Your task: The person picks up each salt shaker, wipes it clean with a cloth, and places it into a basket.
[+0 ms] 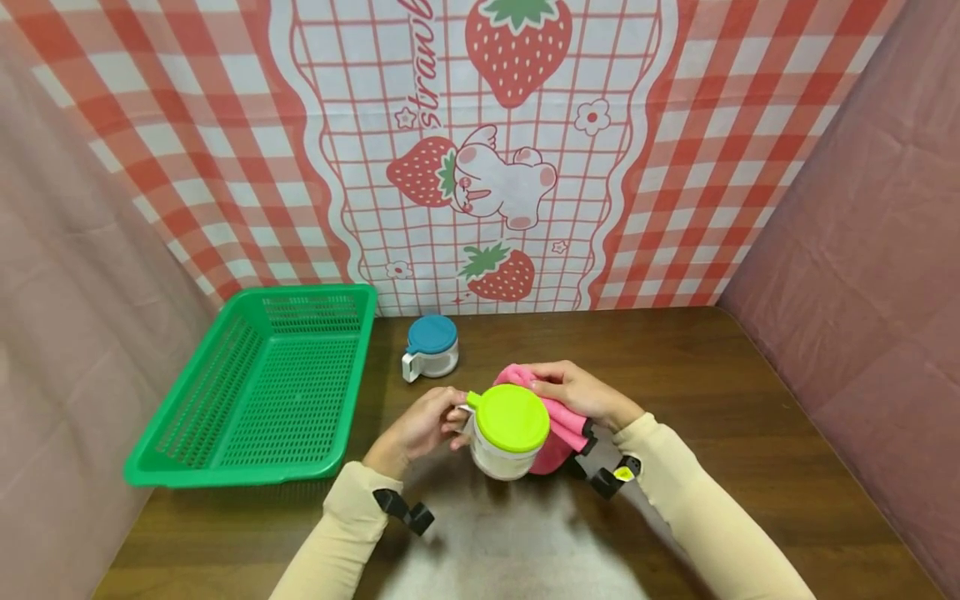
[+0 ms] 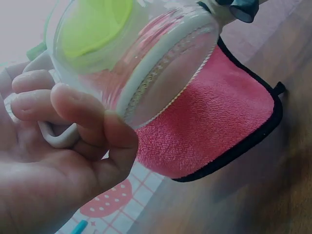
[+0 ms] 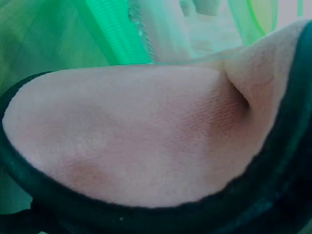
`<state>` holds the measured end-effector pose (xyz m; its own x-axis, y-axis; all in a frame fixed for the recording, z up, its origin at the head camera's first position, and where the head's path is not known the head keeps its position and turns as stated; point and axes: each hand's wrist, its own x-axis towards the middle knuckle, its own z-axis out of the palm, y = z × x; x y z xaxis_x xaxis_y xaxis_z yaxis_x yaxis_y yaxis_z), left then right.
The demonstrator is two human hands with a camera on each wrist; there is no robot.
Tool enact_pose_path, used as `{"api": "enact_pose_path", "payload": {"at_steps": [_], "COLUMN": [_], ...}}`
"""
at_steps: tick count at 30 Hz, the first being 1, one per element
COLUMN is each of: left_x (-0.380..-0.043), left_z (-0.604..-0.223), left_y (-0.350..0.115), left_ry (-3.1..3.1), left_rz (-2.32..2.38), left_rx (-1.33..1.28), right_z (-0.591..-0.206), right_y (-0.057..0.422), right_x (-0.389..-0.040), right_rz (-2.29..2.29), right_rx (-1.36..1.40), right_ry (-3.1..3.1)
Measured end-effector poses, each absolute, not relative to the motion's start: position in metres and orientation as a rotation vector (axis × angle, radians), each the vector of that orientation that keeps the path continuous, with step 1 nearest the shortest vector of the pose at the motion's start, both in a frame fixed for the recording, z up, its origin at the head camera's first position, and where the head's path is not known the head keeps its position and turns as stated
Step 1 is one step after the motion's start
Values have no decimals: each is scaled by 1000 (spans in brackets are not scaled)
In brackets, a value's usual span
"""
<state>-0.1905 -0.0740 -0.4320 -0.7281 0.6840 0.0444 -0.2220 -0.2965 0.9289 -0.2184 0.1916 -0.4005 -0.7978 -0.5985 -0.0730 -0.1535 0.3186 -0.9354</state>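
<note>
A clear jar with a lime-green lid [image 1: 510, 429] is held above the wooden table [image 1: 750, 400]. My left hand [image 1: 420, 427] grips its white handle [image 2: 57, 139], fingers curled round it. My right hand [image 1: 577, 392] holds a pink cloth with black trim [image 1: 564, 425] pressed against the jar's far side. In the left wrist view the jar [image 2: 146, 63] lies tilted in front of the cloth [image 2: 214, 122]. The right wrist view is filled by the cloth [image 3: 136, 136], which hides the hand.
A second jar with a blue lid [image 1: 431, 346] stands on the table behind the hands. An empty green plastic basket [image 1: 262, 392] sits at the left. Pink fabric walls and a strawberry-print backdrop [image 1: 487, 158] enclose the table.
</note>
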Motion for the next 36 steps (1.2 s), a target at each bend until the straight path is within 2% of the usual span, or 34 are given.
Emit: {"api": "enact_pose_path", "payload": {"at_steps": [8, 36], "left_x": [-191, -188], "left_z": [-431, -429], "left_y": [-75, -57], "left_ry": [1393, 1527], "left_rz": [2171, 2538], "left_rx": [417, 132], "right_z": [-405, -408], "right_y": [198, 202], "right_x": [-218, -209], "right_rz": [-1625, -1747], "right_rx": [-554, -423], "right_ry": [2195, 2270]}}
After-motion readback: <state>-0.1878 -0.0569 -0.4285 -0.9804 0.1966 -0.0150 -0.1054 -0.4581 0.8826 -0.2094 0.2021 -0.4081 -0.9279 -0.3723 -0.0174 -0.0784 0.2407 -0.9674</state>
